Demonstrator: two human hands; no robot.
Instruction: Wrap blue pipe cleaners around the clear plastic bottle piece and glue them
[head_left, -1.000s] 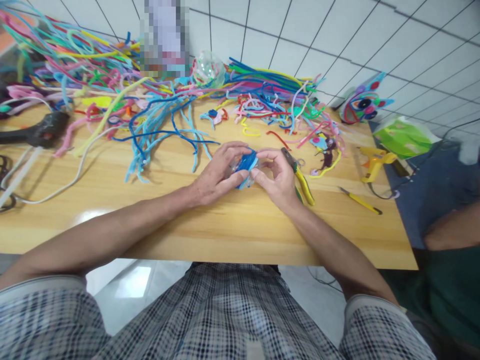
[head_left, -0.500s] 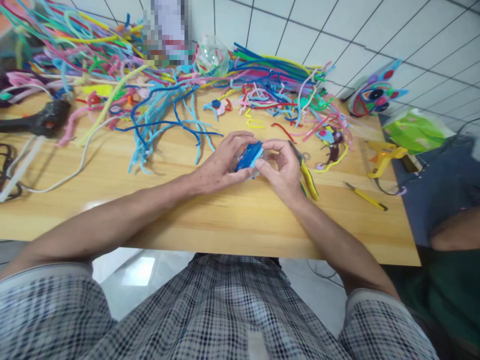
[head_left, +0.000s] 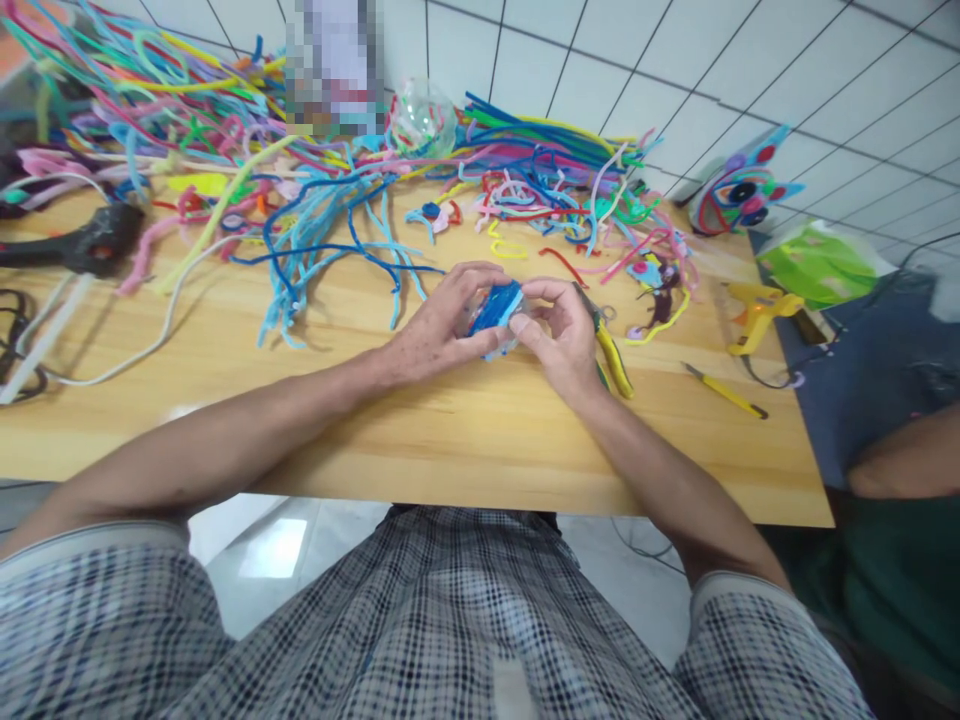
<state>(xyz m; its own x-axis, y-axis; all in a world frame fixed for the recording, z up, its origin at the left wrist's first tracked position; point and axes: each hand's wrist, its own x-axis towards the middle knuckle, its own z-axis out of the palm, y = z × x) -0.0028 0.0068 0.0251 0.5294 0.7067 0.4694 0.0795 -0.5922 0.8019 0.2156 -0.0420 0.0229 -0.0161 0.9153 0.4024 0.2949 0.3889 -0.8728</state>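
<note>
A small clear plastic piece with blue and light-blue pipe cleaners (head_left: 496,309) across it is held between my two hands, just above the table. My left hand (head_left: 450,318) wraps round its left side, thumb along the near edge. On the other side, the thumb and forefinger of my right hand (head_left: 559,330) press on its light-blue edge; the fingers partly hide the piece. Yellow-and-green handled pliers (head_left: 615,362) lie beside my right hand, partly covered by it.
Loose pipe cleaners (head_left: 307,250) spread along the back, near a clear ball (head_left: 421,118). A black glue gun (head_left: 105,238) lies left. To the right are a yellow knife (head_left: 726,391), a yellow glue gun (head_left: 761,315) and a colourful mask-like craft (head_left: 742,195). Another person's arm (head_left: 907,455) is at far right.
The view has shifted slightly. Both hands keep their hold on the blue-covered piece, which looks tilted a little differently, with more of its clear near edge showing.
</note>
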